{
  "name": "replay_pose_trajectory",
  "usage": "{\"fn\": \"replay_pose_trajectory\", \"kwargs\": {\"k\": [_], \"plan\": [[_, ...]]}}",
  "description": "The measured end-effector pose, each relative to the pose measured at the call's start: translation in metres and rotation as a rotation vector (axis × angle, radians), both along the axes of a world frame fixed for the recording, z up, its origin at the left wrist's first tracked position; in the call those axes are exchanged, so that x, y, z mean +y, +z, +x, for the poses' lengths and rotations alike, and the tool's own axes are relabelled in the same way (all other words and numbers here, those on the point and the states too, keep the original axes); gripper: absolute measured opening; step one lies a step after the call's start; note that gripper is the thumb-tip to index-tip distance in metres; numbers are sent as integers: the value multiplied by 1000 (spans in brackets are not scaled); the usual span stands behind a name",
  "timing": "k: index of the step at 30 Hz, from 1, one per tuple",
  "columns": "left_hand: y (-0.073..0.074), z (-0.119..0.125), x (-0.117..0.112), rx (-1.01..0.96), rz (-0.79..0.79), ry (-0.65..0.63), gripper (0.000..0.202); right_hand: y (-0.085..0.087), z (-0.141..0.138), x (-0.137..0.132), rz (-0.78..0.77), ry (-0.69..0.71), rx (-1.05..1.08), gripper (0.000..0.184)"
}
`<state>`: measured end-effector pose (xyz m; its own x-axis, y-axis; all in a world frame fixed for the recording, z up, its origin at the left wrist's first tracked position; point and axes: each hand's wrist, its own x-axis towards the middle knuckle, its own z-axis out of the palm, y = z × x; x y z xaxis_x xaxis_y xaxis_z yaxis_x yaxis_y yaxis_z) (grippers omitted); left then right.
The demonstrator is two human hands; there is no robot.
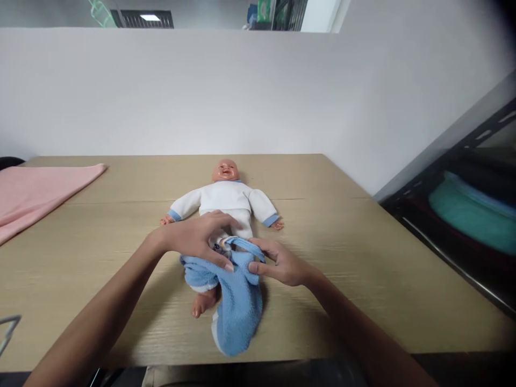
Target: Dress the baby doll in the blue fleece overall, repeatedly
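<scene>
Blue terry trousers sit bunched at the hips of a doll that lies on its back on the wooden table, head toward twelve o'clock and feet toward six. Our left hand curls over the waistband at the doll's nine o'clock side, fingers closed on the cloth. Our right hand pinches the band's edge at three o'clock. One bare foot shows below a trouser leg. We cannot tell whether the other leg is filled. We judge the work to be at the waistband stage, with the trousers partly on. Any further move on that band calls for an even grip on both sides, since the doll lies loose. A pink cloth lies at ten o'clock.
</scene>
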<state>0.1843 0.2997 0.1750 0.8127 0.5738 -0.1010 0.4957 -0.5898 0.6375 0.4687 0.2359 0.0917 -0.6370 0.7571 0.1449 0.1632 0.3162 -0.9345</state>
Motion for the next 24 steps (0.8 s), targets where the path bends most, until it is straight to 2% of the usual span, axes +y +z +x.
{"fn": "replay_pose_trajectory", "kwargs": {"k": [2, 4, 6, 9, 11, 13, 17, 21, 24], "plan": [[-1, 8, 8, 41, -167, -120, 70, -4, -2, -2, -87, -38, 61, 55], [-5, 8, 15, 49, -291, -186, 56, -6, -3, -3, -141, -77, 68, 59], [-11, 6, 19, -24, -335, -210, 45, -6, -2, -3, -183, -71, 45, 59], [-18, 2, 21, -137, -346, -194, 36, -2, 2, -4, -244, 49, -8, 59], [-20, 3, 20, -149, -358, -175, 37, 3, 6, -5, -267, 113, -86, 58], [-21, 7, 19, -135, -414, -197, 43, 6, 8, -5, -280, 113, -129, 61], [-22, 13, 21, -28, -630, -338, 61, 5, 9, -5, -279, 15, 32, 62], [-29, 13, 26, -88, -607, -349, 57, -2, 9, -3, -299, -27, 41, 67], [-37, 13, 31, -196, -627, -332, 51, -1, 9, -4, -378, 77, 4, 68]]}}
